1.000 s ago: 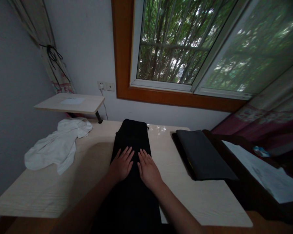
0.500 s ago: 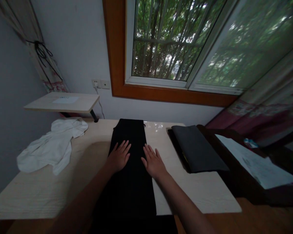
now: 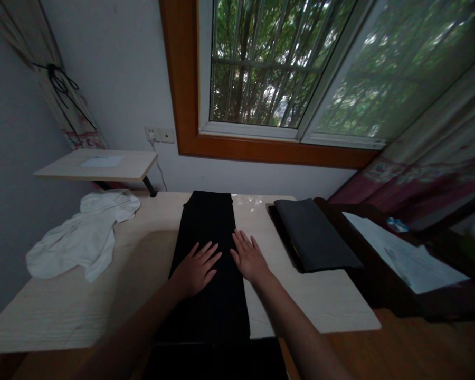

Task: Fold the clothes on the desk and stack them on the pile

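Note:
A long black garment, apparently folded trousers, lies lengthwise down the middle of the pale wooden table. My left hand rests flat on it, fingers spread and pointing away from me to the right. Along the garment's right edge lies my right hand, its fingers outstretched, partly over the cloth and partly over the bare tabletop. Neither hand grips anything. The garment's near end reaches the table's front edge, where dark shapes below make its exact limit hard to tell.
A crumpled white cloth lies at the left, by a small raised shelf. Towards the right are a dark grey folder-like item and, beyond the table, a paper sheet on a dark surface. Behind stands a window.
My left hand has slid towards me and slightly right over the black garment. The right hand stays almost in place at the edge. The view has shifted slightly.

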`<state>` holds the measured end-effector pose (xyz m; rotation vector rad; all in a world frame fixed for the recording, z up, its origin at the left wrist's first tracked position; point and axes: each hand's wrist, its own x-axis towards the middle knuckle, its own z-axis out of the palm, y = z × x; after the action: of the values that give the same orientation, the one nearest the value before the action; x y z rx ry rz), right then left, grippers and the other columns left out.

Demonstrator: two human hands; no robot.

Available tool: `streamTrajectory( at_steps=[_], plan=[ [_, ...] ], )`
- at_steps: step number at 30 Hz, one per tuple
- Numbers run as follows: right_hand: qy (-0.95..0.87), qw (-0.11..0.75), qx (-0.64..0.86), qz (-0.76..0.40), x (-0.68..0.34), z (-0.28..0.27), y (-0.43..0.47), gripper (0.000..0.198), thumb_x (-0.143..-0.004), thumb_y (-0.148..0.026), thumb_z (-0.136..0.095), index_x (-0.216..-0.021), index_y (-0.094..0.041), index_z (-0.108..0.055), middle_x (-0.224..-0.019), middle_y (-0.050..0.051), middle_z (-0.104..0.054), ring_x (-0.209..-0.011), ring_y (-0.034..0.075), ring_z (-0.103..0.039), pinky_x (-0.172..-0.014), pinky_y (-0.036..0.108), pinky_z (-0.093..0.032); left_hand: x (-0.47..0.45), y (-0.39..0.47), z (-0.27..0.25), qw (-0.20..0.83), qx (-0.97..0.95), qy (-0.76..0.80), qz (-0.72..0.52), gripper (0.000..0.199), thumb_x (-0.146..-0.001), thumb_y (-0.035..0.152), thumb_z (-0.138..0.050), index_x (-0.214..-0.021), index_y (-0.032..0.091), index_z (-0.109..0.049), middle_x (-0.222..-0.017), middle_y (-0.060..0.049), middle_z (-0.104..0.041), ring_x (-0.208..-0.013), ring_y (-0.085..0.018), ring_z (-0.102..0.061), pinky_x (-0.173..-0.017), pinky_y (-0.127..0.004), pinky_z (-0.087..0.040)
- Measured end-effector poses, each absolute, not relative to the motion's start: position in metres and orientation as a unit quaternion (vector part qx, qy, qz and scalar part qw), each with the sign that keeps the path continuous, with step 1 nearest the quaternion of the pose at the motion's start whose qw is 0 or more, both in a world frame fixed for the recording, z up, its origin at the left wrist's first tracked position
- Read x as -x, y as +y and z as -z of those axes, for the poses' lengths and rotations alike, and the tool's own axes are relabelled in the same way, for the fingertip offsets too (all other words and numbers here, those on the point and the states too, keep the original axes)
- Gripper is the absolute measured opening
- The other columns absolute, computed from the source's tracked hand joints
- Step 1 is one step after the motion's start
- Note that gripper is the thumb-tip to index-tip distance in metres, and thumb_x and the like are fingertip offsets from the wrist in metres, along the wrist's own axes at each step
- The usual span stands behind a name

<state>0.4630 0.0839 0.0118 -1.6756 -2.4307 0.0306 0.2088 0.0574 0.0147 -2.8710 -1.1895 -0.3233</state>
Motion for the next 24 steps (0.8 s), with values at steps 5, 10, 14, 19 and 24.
streamTrajectory(
  at_steps=[5,10,14,19,24],
  plan=[
    [-0.82,0.094,0.564,-0.006,-0.464,-0.01,0.085,0.058,-0.108,-0.039,-0.033,-0.162,-0.018,-0.033,-0.169,0.008,-0.025,-0.157,0.023,-0.024,-0.128,0.052,-0.018,-0.178,0.036,-0.018,-0.006,0.926,-0.368,0.085,0.056,-0.106,0.037,-0.041,-0.161,0.032,-0.03,-0.168,-0.002,-0.034,-0.156,-0.022,-0.028,-0.126,-0.049,-0.027],
    [-0.82,0.1,0.563,-0.006,-0.464,-0.007,0.085,0.057,-0.109,-0.04,-0.033,-0.161,-0.016,-0.034,-0.169,0.008,-0.025,-0.158,0.023,-0.023,-0.128,0.052,-0.018,-0.154,0.006,-0.02,-0.024,0.927,-0.363,0.091,0.057,-0.106,0.035,-0.043,-0.161,0.036,-0.029,-0.169,0.001,-0.031,-0.156,-0.021,-0.029,-0.127,-0.048,-0.03],
    [-0.82,0.119,0.559,-0.008,-0.465,-0.005,0.085,0.056,-0.108,-0.038,-0.036,-0.16,-0.017,-0.036,-0.168,0.008,-0.027,-0.157,0.024,-0.026,-0.128,0.054,-0.019,-0.14,-0.009,-0.022,-0.065,0.924,-0.359,0.118,0.055,-0.104,0.027,-0.048,-0.157,0.037,-0.037,-0.165,0.001,-0.039,-0.154,-0.021,-0.034,-0.124,-0.051,-0.035],
    [-0.824,0.151,0.545,-0.02,-0.468,-0.005,0.084,0.051,-0.107,-0.031,-0.039,-0.157,-0.021,-0.044,-0.166,0.008,-0.034,-0.155,0.027,-0.031,-0.127,0.056,-0.023,-0.114,-0.003,-0.017,-0.117,0.896,-0.377,0.202,0.049,-0.101,0.014,-0.044,-0.143,0.034,-0.058,-0.152,-0.002,-0.057,-0.145,-0.02,-0.048,-0.117,-0.047,-0.048],
    [-0.834,0.177,0.519,-0.056,-0.478,-0.008,0.08,0.049,-0.104,-0.021,-0.041,-0.152,-0.025,-0.051,-0.164,0.005,-0.04,-0.154,0.027,-0.033,-0.126,0.057,-0.026,-0.08,0.015,-0.004,-0.088,0.867,-0.438,0.221,0.057,-0.097,0.007,-0.042,-0.143,0.036,-0.059,-0.157,-0.003,-0.051,-0.145,-0.023,-0.047,-0.117,-0.048,-0.047]
  ],
)
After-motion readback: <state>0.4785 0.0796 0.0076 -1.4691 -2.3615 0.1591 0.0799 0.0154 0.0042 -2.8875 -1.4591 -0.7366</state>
